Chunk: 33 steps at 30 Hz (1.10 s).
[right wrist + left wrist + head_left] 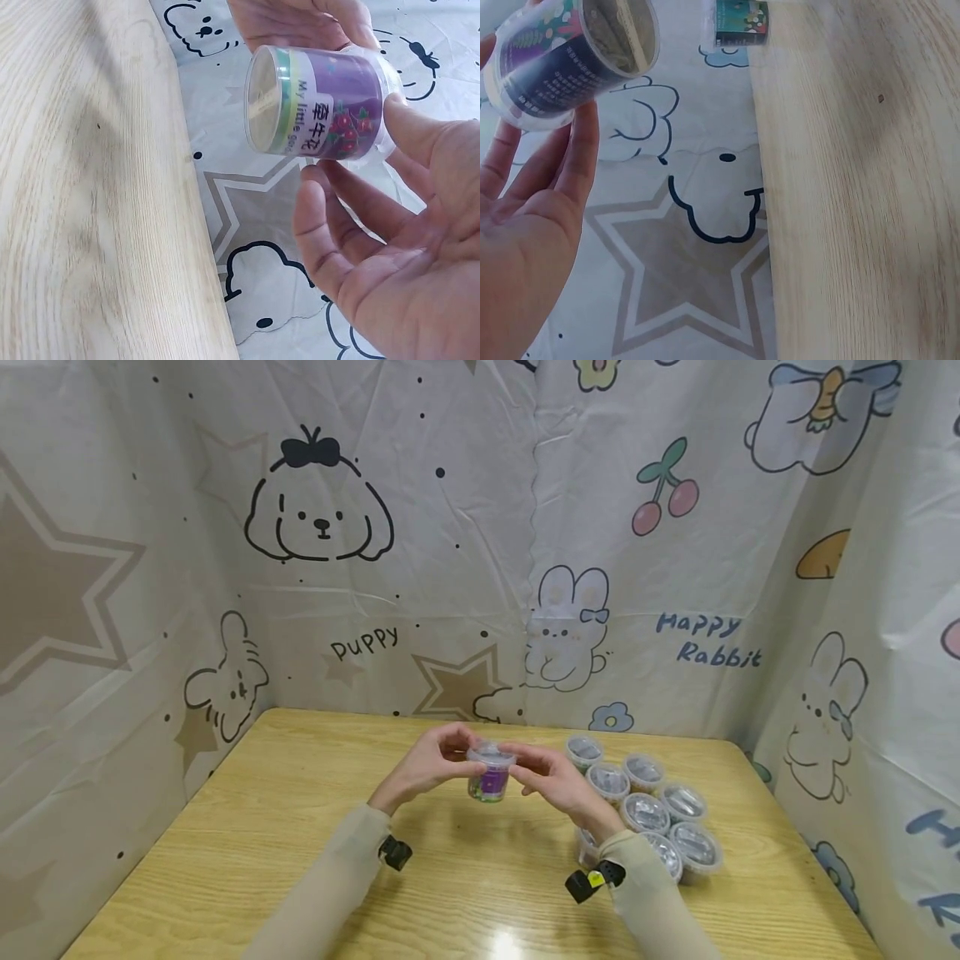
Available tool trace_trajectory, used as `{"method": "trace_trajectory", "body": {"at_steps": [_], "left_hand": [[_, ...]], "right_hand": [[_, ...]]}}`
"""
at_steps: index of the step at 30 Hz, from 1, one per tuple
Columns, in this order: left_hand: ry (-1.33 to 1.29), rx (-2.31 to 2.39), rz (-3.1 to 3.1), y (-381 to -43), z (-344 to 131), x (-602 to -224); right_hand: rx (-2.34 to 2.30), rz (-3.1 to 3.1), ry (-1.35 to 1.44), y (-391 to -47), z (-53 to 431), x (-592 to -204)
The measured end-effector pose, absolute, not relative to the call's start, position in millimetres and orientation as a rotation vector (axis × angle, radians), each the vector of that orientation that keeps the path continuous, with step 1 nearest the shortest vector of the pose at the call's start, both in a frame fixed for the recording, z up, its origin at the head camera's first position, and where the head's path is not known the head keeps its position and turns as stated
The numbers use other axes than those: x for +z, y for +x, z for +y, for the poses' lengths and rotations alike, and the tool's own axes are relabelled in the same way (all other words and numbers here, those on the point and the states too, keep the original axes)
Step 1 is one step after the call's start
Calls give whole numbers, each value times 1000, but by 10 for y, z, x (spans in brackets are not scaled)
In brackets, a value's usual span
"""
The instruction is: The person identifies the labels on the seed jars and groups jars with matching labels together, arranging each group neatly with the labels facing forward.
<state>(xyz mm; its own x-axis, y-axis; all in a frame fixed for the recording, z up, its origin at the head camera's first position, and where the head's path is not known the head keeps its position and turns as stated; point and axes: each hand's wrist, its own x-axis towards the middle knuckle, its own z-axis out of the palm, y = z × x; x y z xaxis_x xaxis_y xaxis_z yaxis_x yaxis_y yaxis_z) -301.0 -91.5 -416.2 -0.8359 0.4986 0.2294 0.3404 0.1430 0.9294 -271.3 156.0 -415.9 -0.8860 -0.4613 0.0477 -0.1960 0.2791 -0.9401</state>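
Pale sleeves (322,885), the right partly hiding clustered tubs (647,814), lead to hands (429,766) (558,783) jointly pinching a purple-labelled cup (492,779).

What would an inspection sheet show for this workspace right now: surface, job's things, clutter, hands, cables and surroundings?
Surface: wood-grain table, with glare at the near side.
Job's things: purple-labelled cup, held off the table.
Clutter: lidded cups grouped on the right, some partly hidden.
Grippers: left hand and right hand grip the purple-labelled cup from opposite sides.
Cables: nothing seen.
Surroundings: printed fabric behind and on both sides.
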Motion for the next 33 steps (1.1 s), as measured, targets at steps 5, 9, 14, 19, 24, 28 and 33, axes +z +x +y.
{"method": "trace_trajectory", "body": {"at_steps": [5, 9, 14, 19, 24, 28, 33], "left_hand": [[818, 1777, 2262, -3018, -919, -4149], [820, 1766, 2332, -3016, -894, -4137], [837, 1754, 2442, -3020, -856, -4122], [846, 1732, 2501, -3025, -844, -4105], [880, 1753, 2478, -3035, -878, -4083], [874, 1791, 2350, -3047, -929, -4081], [855, 1801, 2231, -3048, -973, -4074]], "right_hand": [[-1680, 2388, -531, -2704, 1545, -4170], [-1685, 2519, -501, -2701, 1508, -4160], [-1636, 2720, -434, -2667, 1441, -4126], [-1587, 2898, -451, -2609, 1386, -4087], [-1589, 2837, -500, -2622, 1416, -4082], [-1622, 2644, -567, -2671, 1473, -4087], [-1668, 2443, -642, -2705, 1520, -4078]]}}
